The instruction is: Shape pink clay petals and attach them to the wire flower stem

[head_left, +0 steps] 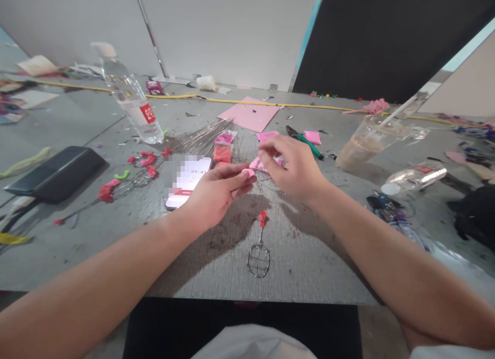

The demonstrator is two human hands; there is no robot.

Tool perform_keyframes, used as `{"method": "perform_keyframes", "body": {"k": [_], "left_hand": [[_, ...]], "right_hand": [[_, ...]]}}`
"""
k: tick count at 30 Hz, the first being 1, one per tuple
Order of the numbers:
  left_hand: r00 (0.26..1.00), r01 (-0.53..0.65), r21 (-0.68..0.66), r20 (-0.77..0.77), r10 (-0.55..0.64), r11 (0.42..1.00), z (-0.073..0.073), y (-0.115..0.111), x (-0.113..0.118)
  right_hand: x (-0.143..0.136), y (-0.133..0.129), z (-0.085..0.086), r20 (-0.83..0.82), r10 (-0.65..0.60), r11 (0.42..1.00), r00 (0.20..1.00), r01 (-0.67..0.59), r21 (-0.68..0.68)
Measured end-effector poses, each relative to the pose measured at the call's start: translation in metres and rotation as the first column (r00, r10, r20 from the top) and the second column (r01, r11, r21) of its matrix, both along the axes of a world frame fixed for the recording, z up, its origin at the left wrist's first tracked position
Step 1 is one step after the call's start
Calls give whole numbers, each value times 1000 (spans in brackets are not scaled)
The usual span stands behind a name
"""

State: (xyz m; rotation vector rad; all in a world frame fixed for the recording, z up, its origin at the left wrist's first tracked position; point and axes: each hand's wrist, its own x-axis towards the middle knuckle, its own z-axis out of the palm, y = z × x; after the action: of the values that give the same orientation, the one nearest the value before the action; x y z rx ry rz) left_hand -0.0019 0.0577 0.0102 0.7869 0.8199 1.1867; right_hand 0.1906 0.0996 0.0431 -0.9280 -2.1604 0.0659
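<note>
My left hand pinches a small lump of pink modelling clay between thumb and fingers, above the table. Close beside it on the right is my right hand, its fingers curled together near the clay; what they hold, if anything, is hidden. More pink clay lies behind my hands, partly covered by the right one. Below them on the table rests a small wire racket with a red clay handle. Packets of pink and orange clay lie just behind my left hand.
A phone lies left of my hands, with a wire bundle behind. Green-handled pliers and an iced drink cup are at right. At left stand a water bottle, a black power bank and red clay-and-wire pieces.
</note>
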Motion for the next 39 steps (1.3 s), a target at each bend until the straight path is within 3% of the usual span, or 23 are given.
{"method": "perform_keyframes", "body": {"k": [2, 4, 10, 15, 21, 23, 26, 28, 31, 33, 36, 39], "left_hand": [[1000, 7, -1, -18, -7, 1000, -3, -1, 1], [999, 21, -3, -42, -22, 1000, -6, -3, 3], [997, 65, -35, -42, -66, 997, -5, -5, 6], [991, 124, -69, -48, -127, 990, -3, -4, 7], [950, 187, -121, -229, -211, 975, -3, -5, 9], [942, 190, -126, -255, -217, 974, -2, -4, 8], [931, 113, -123, -334, -148, 986, -1, -2, 7], [858, 86, -66, -503, -107, 994, -1, -1, 5], [641, 170, 149, -768, 5, 974, 1, -1, 2], [541, 230, 281, -833, 118, 932, 1, -1, 0], [475, 266, 328, -863, 173, 906, 2, 0, -2], [439, 273, 315, -882, 174, 909, 2, 0, -2]], "right_hand": [[4, -11, 1, 65, 87, 990, 994, -79, -113], [7, -21, -4, 82, 119, 988, 990, -109, -114], [10, -30, -29, -26, 83, 986, 996, -86, -142], [17, -28, -38, -82, 73, 974, 994, -89, -210], [26, -34, -42, -89, 179, 952, 980, -196, -237], [28, -33, -41, -131, 131, 937, 983, -166, -308], [30, -28, -41, -363, -142, 841, 921, -81, -535], [31, -24, -42, -461, -264, 751, 847, -119, -649], [31, -22, -47, -432, -207, 680, 878, -189, -709], [32, -23, -49, -344, -107, 711, 933, -170, -682], [32, -26, -51, -216, -24, 794, 976, -113, -597], [32, -24, -52, -287, -85, 734, 954, -135, -666]]}}
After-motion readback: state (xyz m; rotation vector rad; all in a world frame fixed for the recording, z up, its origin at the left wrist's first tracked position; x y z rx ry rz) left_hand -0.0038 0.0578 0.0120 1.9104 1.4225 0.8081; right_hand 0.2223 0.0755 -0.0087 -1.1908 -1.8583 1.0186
